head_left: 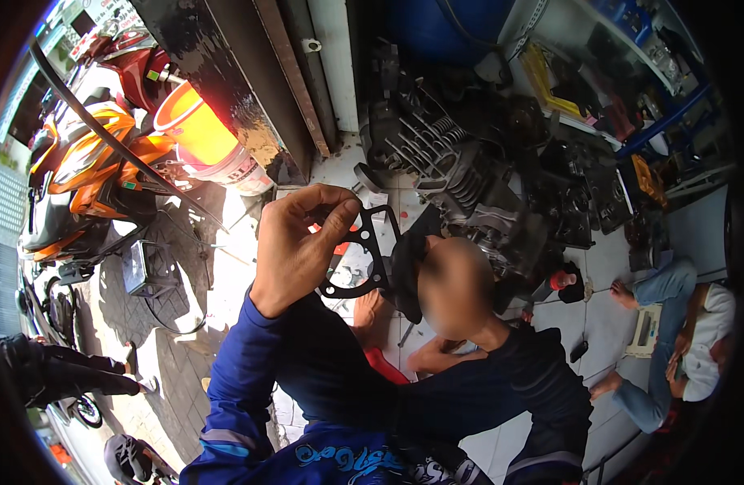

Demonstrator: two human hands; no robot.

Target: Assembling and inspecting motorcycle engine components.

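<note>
White square-tiled floor [598,323] stretched beneath a shaded interior, its left side meeting grey paving [178,364] patched with hard sunlight and shadow. By the floor's upper left corner rose a dark, flat upright with flaking paint [226,77], and a pale vertical wall strip [333,56]. Pale-framed shelving [631,46] stood toward the upper right corner.

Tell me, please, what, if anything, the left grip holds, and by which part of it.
The left grip pinches a flat black gasket by its upper-left edge.
</note>
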